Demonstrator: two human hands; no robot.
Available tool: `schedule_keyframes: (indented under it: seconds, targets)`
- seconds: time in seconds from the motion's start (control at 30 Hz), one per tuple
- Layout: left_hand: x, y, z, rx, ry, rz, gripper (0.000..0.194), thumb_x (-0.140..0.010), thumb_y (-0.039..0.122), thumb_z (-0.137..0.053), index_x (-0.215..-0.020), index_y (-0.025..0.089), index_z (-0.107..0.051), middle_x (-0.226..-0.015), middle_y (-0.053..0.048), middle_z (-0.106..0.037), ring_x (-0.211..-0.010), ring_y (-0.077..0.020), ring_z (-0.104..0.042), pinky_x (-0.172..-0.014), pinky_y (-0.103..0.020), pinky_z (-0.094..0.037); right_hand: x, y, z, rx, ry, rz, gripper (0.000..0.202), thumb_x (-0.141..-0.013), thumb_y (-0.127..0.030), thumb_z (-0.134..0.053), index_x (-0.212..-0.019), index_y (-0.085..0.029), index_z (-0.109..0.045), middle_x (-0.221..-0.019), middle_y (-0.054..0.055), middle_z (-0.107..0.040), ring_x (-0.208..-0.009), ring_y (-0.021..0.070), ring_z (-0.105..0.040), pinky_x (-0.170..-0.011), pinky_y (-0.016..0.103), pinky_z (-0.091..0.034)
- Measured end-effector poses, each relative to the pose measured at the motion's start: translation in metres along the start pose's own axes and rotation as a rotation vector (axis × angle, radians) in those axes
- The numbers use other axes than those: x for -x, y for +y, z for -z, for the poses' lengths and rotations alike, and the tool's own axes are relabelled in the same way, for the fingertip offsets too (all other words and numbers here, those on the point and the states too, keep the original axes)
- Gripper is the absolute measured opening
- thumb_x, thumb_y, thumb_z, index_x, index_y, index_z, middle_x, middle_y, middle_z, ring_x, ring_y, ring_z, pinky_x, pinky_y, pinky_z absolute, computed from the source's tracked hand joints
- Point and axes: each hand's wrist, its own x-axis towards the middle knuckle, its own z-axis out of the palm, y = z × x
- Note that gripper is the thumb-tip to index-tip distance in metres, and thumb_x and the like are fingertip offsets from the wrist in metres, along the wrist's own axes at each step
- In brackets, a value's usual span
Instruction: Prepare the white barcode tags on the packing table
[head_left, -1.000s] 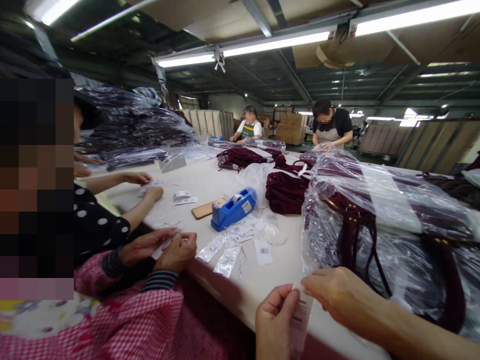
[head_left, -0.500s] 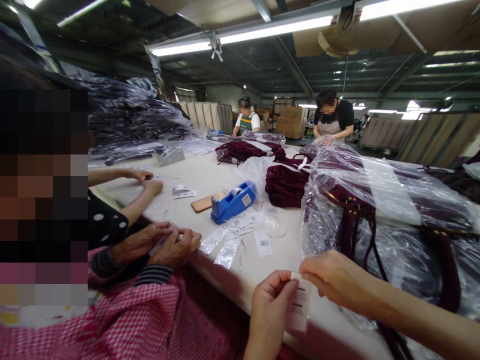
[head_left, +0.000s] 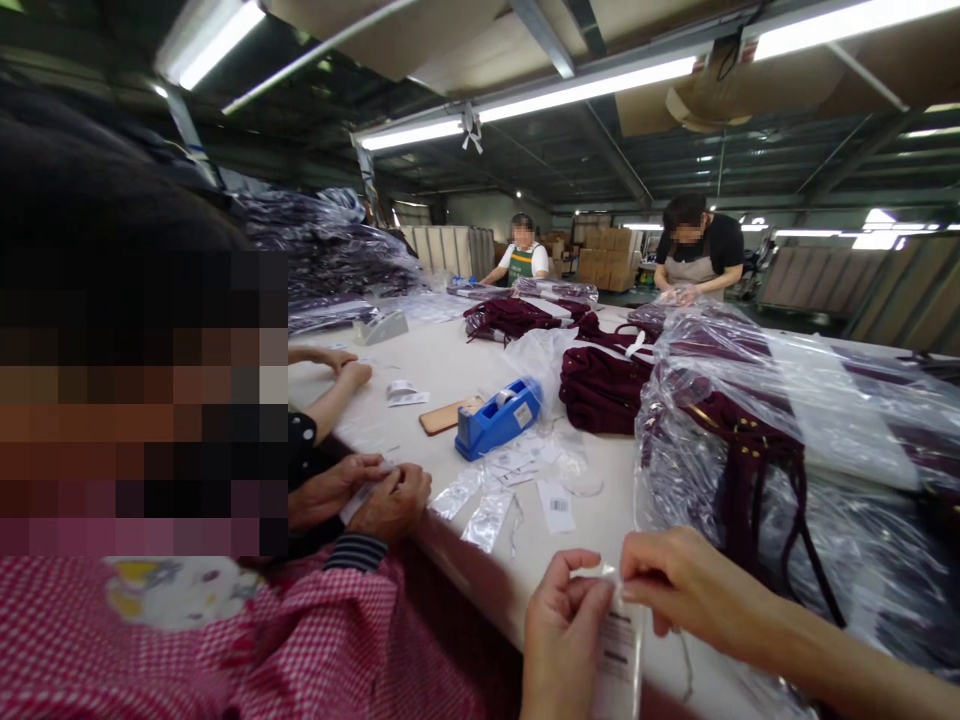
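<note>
My left hand (head_left: 564,635) pinches a white printed label (head_left: 619,655), which seems to sit in a small clear plastic sleeve, between thumb and fingers. At the label's top corner my right hand (head_left: 679,580) has its thumb and fingertips pressed together, touching the sleeve's edge. A thin string (head_left: 686,665) dangles below the right hand. Both hands are above the table's near edge. Just beyond them lie a barcode tag (head_left: 556,506), several white tags (head_left: 514,462) and small clear plastic sleeves (head_left: 486,520).
A blue tape dispenser (head_left: 499,418) stands beside a phone-like tan slab (head_left: 442,415). Maroon garments (head_left: 606,388) and a plastic-wrapped pile (head_left: 847,400) cover the right side. A co-worker's hands (head_left: 390,500) hold something small at left. Two people work across the table.
The view has turned left, shifting the scene rightward. Both hands sit slightly lower, still on the label and sleeve. A string now shows under the right hand.
</note>
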Motion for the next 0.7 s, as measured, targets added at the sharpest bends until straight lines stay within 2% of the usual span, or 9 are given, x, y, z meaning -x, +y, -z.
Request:
schedule_keyframes:
  seconds: [0.07, 0.13, 0.2, 0.3, 0.33, 0.4, 0.5, 0.63, 0.7]
  targets:
    - [-0.003, 0.007, 0.011, -0.059, 0.049, -0.077, 0.039, -0.068, 0.038, -0.075, -0.098, 0.020, -0.059, -0.074, -0.002, -0.073, -0.060, -0.0142, -0.064, -0.059, -0.022, -0.045, -0.016, -0.004, -0.002, -0.120, -0.023, 0.028, 0.010, -0.081, -0.022, -0.054, -0.075, -0.017, -0.061, -0.051, -0.002, -0.061, -0.048, 0.0130, -0.062, -0.046, 0.018, -0.041]
    - [-0.007, 0.016, 0.028, -0.156, 0.143, -0.192, 0.040, -0.074, 0.039, -0.070, -0.108, 0.021, -0.056, -0.102, -0.009, -0.072, -0.083, -0.0194, -0.068, -0.074, -0.028, -0.051, -0.040, -0.009, -0.005, -0.231, -0.050, 0.041, 0.009, -0.081, -0.022, -0.053, -0.077, -0.017, -0.059, -0.051, -0.003, -0.060, -0.048, 0.0131, -0.063, -0.044, 0.017, -0.043]
    - [-0.012, 0.024, 0.049, -0.324, 0.290, -0.320, 0.041, -0.081, 0.039, -0.062, -0.117, 0.023, -0.053, -0.123, -0.011, -0.063, -0.102, -0.0234, -0.065, -0.087, -0.035, -0.050, -0.072, -0.015, -0.008, -0.274, -0.076, 0.034, 0.010, -0.083, -0.023, -0.052, -0.080, -0.016, -0.058, -0.054, -0.002, -0.061, -0.049, 0.0128, -0.064, -0.046, 0.018, -0.047]
    - [-0.025, 0.031, 0.078, -0.691, 0.482, -0.534, 0.040, -0.087, 0.035, -0.052, -0.125, 0.022, -0.050, -0.131, -0.012, -0.056, -0.117, -0.0275, -0.056, -0.099, -0.044, -0.044, -0.123, -0.023, -0.018, -0.233, -0.084, 0.053, 0.009, -0.084, -0.019, -0.050, -0.084, -0.015, -0.059, -0.055, -0.002, -0.062, -0.050, 0.0120, -0.064, -0.046, 0.017, -0.047]
    - [-0.031, 0.031, 0.085, -0.830, 0.491, -0.615, 0.038, -0.088, 0.032, -0.050, -0.124, 0.021, -0.052, -0.131, -0.012, -0.057, -0.119, -0.0283, -0.054, -0.102, -0.046, -0.041, -0.138, -0.025, -0.022, -0.208, -0.094, 0.062, 0.009, -0.084, -0.018, -0.051, -0.084, -0.015, -0.060, -0.055, -0.002, -0.063, -0.050, 0.0117, -0.064, -0.047, 0.018, -0.047]
    - [-0.045, 0.029, 0.095, -1.104, 0.417, -0.744, 0.033, -0.089, 0.026, -0.047, -0.119, 0.019, -0.059, -0.127, -0.012, -0.060, -0.120, -0.0284, -0.053, -0.104, -0.047, -0.040, -0.162, -0.031, -0.032, -0.140, -0.119, 0.078, 0.012, -0.085, -0.020, -0.054, -0.082, -0.014, -0.064, -0.054, -0.001, -0.063, -0.048, 0.0126, -0.063, -0.047, 0.019, -0.047]
    - [-0.065, 0.020, 0.103, -1.398, 0.252, -0.779, 0.028, -0.088, 0.018, -0.046, -0.106, 0.019, -0.068, -0.112, -0.011, -0.068, -0.107, -0.0271, -0.061, -0.094, -0.045, -0.050, -0.182, -0.035, -0.037, 0.001, -0.093, 0.099, 0.014, -0.084, -0.027, -0.060, -0.082, -0.015, -0.068, -0.062, 0.004, -0.068, -0.063, 0.0172, -0.067, -0.057, 0.023, -0.048]
    - [-0.080, 0.005, 0.110, -1.464, 0.208, -0.777, 0.024, -0.087, 0.014, -0.047, -0.090, 0.019, -0.070, -0.102, -0.009, -0.070, -0.099, -0.0258, -0.064, -0.088, -0.042, -0.054, -0.185, -0.018, -0.009, 0.210, 0.066, 0.079, 0.022, -0.090, -0.030, -0.052, -0.096, -0.017, -0.069, -0.102, 0.011, -0.070, -0.103, 0.0233, -0.061, -0.080, 0.029, -0.043]
    - [-0.083, 0.000, 0.114, -1.463, 0.209, -0.790, 0.023, -0.088, 0.014, -0.047, -0.090, 0.020, -0.069, -0.104, -0.009, -0.070, -0.102, -0.0252, -0.063, -0.090, -0.041, -0.053, -0.179, -0.001, 0.013, 0.289, 0.118, 0.047, 0.032, -0.096, -0.028, -0.038, -0.103, -0.015, -0.067, -0.107, 0.014, -0.068, -0.103, 0.0234, -0.060, -0.080, 0.031, -0.041]
